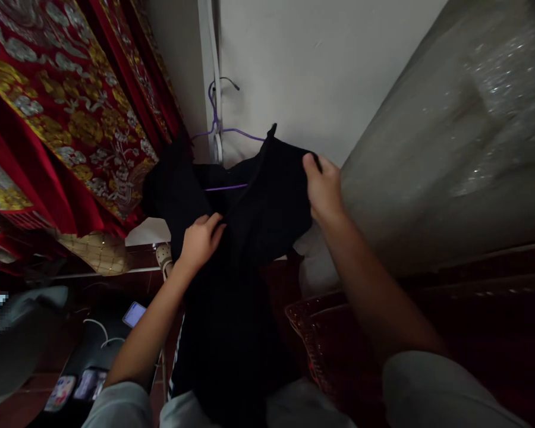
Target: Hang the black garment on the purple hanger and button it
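A black garment (pixel 249 214) hangs over a purple hanger (pixel 225 132) that is hooked up by the white wall. My left hand (pixel 200 241) is closed, pinching the black cloth near its middle, just below the hanger's bar. My right hand (pixel 323 187) is closed on the garment's upper right edge, holding it up and out to the right. The rest of the black cloth drops down between my forearms toward my lap.
A red and gold embroidered cloth (pixel 71 101) hangs at the left. A grey plastic-covered surface (pixel 450 148) rises at the right. A dark red basket (pixel 312 327) sits below my right arm. A phone (pixel 134 313) with a white cable lies at lower left.
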Demonstrator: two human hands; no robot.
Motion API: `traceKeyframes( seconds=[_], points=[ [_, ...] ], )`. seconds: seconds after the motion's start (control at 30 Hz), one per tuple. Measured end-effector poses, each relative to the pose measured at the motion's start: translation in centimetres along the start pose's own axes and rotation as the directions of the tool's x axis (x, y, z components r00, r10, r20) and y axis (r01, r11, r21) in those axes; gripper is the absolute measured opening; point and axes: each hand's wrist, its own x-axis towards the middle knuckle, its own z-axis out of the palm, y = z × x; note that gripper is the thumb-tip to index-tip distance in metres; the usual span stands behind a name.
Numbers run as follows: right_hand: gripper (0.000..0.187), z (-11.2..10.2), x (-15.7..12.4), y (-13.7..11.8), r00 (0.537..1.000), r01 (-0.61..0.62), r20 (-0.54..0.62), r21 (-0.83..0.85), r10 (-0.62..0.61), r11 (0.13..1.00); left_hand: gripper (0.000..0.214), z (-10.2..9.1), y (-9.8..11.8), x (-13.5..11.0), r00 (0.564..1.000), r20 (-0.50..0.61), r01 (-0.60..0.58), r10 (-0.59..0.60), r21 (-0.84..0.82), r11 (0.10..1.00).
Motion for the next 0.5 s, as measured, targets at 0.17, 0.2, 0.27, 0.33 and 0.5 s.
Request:
traceKeyframes(
  seconds=[0.17,0.2,0.27,0.33,0.5],
  points=[
    [0.046,2.3,-5.6,-1.8,0.929,0.1,-0.346,-0.109,-0.132,0.989,0.021,2.5,2.2,-2.4,0.997,-0.08,0.002,-0.012,-0.116,0.993],
    [0.04,3.2,-7.8,-2.0,0.924,0.119,-0.36,-0.051,-0.129,0.992,0.02,3.0,2.8,-2.9,0.996,-0.085,0.016,-0.029,-0.156,0.988],
    [0.027,5.0,-12.5,-2.0,0.947,0.081,-0.318,0.121,-0.038,0.989,0.016,3.9,3.9,-3.8,0.993,-0.1,0.036,-0.066,-0.278,0.96],
    [0.021,6.4,-16.8,-1.8,0.985,-0.061,-0.14,0.279,0.103,0.958,0.013,4.4,5.0,-4.7,0.984,-0.14,0.042,-0.11,-0.42,0.906],
    [0.024,7.0,-20.3,-1.8,0.974,-0.208,0.163,0.369,0.157,0.906,0.053,4.7,6.7,-6.4,0.867,-0.286,0.073,-0.408,-0.737,0.672]
  ],
)
